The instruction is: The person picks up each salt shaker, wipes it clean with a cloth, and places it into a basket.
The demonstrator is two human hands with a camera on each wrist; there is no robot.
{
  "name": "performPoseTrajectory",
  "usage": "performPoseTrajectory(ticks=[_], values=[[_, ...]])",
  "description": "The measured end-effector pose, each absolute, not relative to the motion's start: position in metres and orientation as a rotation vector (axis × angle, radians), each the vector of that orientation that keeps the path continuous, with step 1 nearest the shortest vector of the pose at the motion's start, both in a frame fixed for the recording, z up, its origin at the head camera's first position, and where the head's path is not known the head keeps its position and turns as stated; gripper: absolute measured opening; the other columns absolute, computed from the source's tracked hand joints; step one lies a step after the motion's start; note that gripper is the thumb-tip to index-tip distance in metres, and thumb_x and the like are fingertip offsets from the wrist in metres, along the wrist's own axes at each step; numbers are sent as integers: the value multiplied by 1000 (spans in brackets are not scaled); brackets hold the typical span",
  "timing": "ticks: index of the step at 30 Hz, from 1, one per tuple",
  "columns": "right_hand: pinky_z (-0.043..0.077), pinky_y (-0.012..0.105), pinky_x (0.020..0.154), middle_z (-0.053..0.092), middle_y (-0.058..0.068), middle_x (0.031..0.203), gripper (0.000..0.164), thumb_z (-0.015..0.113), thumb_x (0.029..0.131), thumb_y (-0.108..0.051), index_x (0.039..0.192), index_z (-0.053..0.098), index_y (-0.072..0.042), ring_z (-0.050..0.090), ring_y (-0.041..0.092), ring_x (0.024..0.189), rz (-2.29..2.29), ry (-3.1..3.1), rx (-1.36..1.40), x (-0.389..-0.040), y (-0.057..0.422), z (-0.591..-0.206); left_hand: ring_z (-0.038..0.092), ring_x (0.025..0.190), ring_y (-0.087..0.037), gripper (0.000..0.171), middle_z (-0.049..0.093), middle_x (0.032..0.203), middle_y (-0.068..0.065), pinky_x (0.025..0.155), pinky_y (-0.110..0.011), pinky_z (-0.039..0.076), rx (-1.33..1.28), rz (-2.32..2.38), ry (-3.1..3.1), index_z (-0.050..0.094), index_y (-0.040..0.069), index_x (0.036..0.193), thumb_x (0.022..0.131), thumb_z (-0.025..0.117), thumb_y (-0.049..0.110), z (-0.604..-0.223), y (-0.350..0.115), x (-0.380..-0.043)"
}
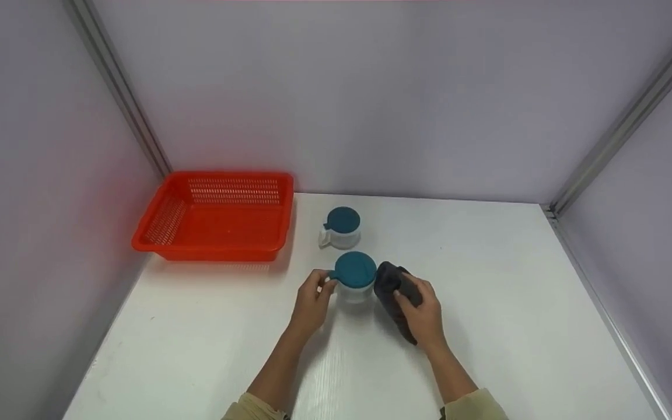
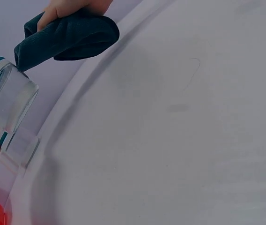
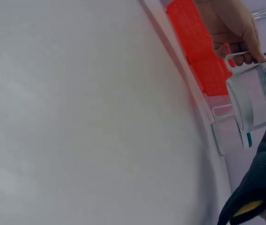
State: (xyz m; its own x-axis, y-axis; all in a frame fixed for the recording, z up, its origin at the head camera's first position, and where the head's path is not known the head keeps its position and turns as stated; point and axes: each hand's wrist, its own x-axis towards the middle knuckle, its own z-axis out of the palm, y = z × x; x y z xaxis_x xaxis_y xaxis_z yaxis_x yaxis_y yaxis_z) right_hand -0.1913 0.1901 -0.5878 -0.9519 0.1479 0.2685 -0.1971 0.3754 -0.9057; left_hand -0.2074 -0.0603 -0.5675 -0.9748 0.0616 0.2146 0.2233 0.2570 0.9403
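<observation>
Just right of the middle of the table, a clear jar (image 1: 356, 291) with a teal lid (image 1: 354, 269) and a side handle (image 3: 230, 65) is held by my left hand (image 1: 311, 303). Its fingers curl around the handle in the right wrist view. My right hand (image 1: 426, 315) grips a folded dark cloth (image 1: 389, 294), whose edge is against or very close to the jar's right side. A yellow patch (image 3: 248, 208) shows on the cloth in the right wrist view. Behind stands a second, similar lidded jar (image 1: 345, 238), which neither hand touches.
A red plastic basket (image 1: 213, 255) with slotted sides stands at the back left of the white table (image 1: 517, 303). Pale panels (image 1: 417, 99) enclose the back and both sides, with metal strips (image 1: 120, 81) along the corners.
</observation>
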Motion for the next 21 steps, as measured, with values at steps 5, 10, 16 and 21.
performPoseTrajectory(ticks=[5, 10, 16, 21], values=[[40, 49, 108, 58, 3, 131, 41, 71, 92, -21, 131, 61, -22, 51, 23, 126, 1695, -2315, 5, -189, 188, -588, 60, 91, -20, 18, 58, 95, -5, 72, -23, 48, -309, -1850, -2375, 58, 13, 116, 102, 54, 25, -576, -57, -209], [40, 48, 108, 58, 2, 131, 40, 68, 94, -20, 133, 60, -23, 52, 21, 124, 1707, -2340, -9, -191, 189, -586, 60, 92, -19, 21, 58, 95, -1, 73, -25, 51, -395, -1873, -2332, 59, 16, 116, 101, 54, 30, -576, -56, -209], [39, 47, 106, 58, 2, 130, 40, 64, 96, -23, 136, 58, -26, 51, 22, 122, 1751, -2368, -28, -194, 188, -583, 61, 89, -19, 23, 59, 94, -3, 69, -24, 51, -426, -1811, -2350, 58, 16, 116, 101, 53, 33, -577, -55, -209], [37, 50, 109, 58, 5, 132, 42, 63, 96, -21, 137, 57, -23, 50, 25, 126, 1784, -2366, -38, -195, 185, -584, 58, 86, -14, 24, 60, 94, -3, 67, -23, 49, -424, -1774, -2350, 59, 15, 116, 102, 53, 33, -577, -54, -209]])
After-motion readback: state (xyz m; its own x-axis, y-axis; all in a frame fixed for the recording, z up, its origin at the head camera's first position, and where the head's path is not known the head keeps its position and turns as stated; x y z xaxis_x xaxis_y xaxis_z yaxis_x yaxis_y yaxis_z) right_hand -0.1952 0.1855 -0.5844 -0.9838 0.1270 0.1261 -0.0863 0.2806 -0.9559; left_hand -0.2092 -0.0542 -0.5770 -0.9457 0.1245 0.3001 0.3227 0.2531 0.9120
